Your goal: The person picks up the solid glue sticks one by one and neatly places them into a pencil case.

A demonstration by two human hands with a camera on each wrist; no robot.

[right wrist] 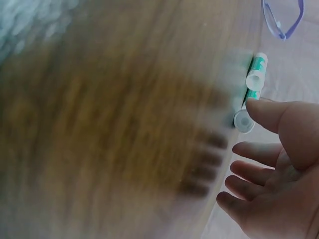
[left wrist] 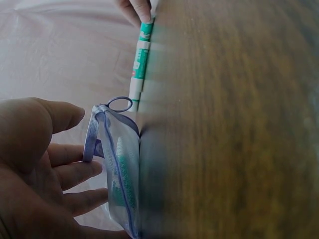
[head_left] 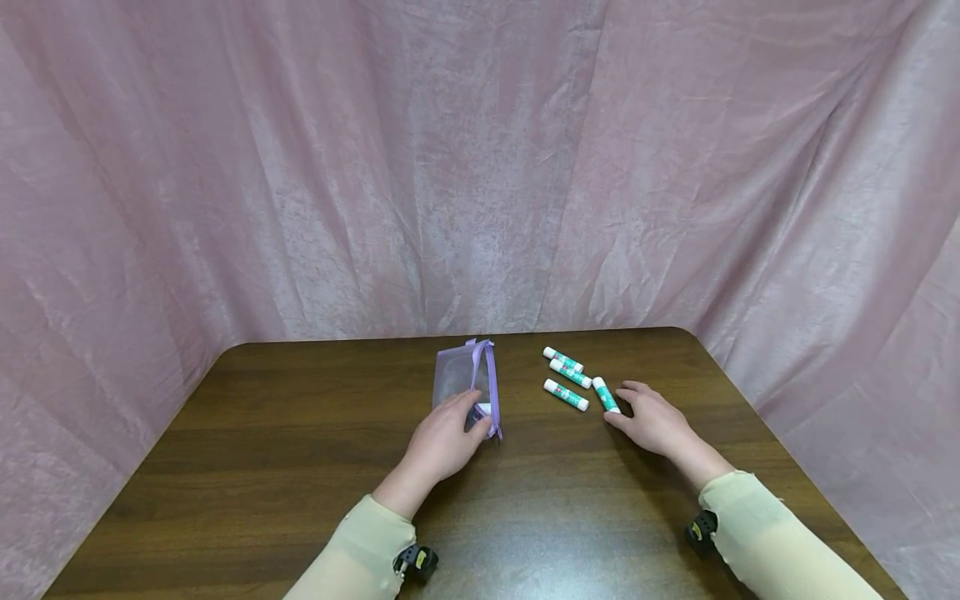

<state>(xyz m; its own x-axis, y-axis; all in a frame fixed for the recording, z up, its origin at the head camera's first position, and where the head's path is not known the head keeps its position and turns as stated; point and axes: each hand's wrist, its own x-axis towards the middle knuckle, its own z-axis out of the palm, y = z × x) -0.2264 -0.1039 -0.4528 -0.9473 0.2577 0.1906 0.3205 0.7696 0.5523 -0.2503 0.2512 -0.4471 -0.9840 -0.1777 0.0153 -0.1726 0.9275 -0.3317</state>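
A purple-edged mesh zip pouch lies near the far edge of the table, with a green-and-white glue stick inside it. My left hand touches the pouch beside its zip opening; its fingers are extended against the mesh and the thumb stands apart in the left wrist view. To the right, my right hand reaches around the nearest loose glue stick, thumb at its lower end and the other fingers spread. In the right wrist view that stick's round white end shows by the thumb, and no finger curls round it.
Several more glue sticks lie between the pouch and my right hand: one in front, another behind it and one farthest back. The brown wooden table ends at a pink curtain.
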